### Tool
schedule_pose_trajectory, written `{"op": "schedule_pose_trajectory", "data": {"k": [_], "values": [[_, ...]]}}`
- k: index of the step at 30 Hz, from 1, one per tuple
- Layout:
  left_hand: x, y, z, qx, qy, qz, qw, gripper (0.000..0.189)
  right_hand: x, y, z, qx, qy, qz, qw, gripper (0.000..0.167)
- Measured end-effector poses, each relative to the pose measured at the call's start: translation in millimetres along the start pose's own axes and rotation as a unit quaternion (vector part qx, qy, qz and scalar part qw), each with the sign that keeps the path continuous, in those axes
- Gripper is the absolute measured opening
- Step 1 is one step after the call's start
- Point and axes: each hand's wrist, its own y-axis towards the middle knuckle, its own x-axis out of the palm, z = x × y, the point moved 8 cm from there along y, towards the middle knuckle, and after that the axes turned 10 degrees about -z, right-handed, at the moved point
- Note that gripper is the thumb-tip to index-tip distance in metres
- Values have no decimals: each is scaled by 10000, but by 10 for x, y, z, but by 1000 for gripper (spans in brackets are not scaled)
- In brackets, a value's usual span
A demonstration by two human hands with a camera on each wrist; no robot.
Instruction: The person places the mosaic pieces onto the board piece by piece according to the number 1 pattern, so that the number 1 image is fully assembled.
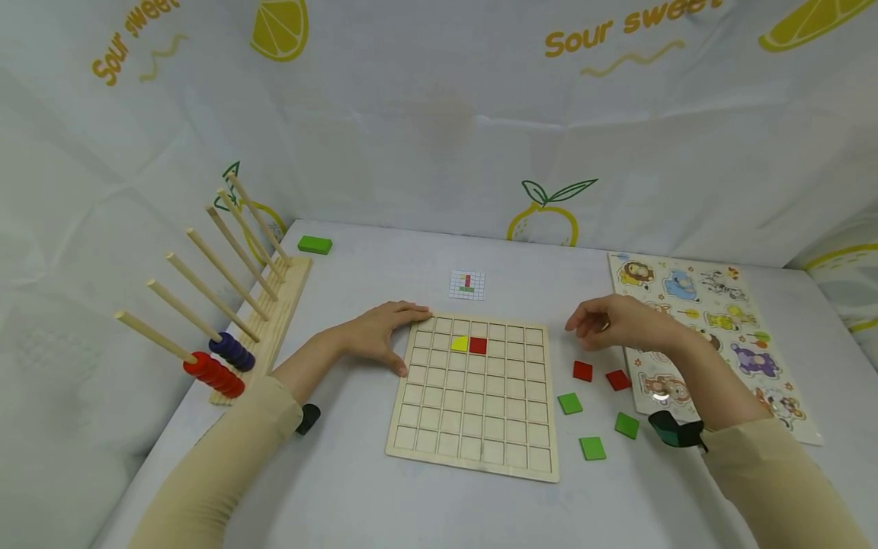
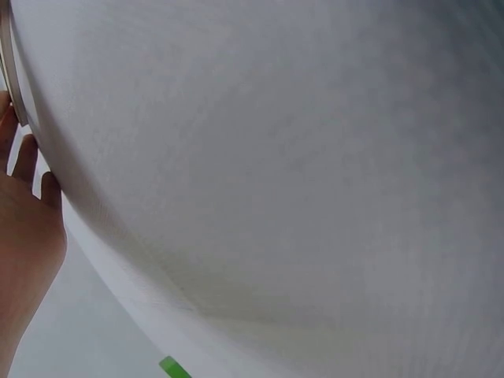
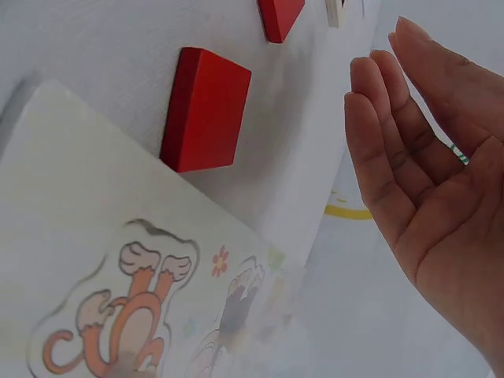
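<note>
My left hand (image 1: 376, 333) rests at the upper left corner of the wooden grid board (image 1: 473, 463), thumb and fingers spread along its edge. In the left wrist view, the left hand (image 2: 27, 213) shows at the left border. On the board, a yellow tile (image 1: 459, 344) with one rounded corner sits beside a red square tile (image 1: 478, 346). My right hand (image 1: 610, 322) hovers right of the board with loosely bent fingers and nothing in them. Below it lie two red tiles, one nearer (image 1: 582, 371) and another (image 3: 206, 112) beside the animal puzzle.
Three green tiles (image 1: 570, 403) lie right of the board. A small pattern card (image 1: 467, 284) lies behind it. The animal puzzle board (image 1: 713, 343) is at right. At left stands a peg rack (image 1: 288, 305) with red and purple rings, near a green block (image 1: 315, 245).
</note>
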Motion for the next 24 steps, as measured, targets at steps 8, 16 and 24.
{"op": "schedule_pose_trajectory", "data": {"k": [8,16,24], "values": [[0,-1,5,6,-10,-10,10000,105,114,22,102,-59,-158,-428,9989,22],[2,-17,10,-77,37,-42,10000,106,242,60,131,-147,95,-894,9958,28],[-7,-13,21,-103,49,-59,9999,105,313,100,106,21,-245,-930,9954,32]]}}
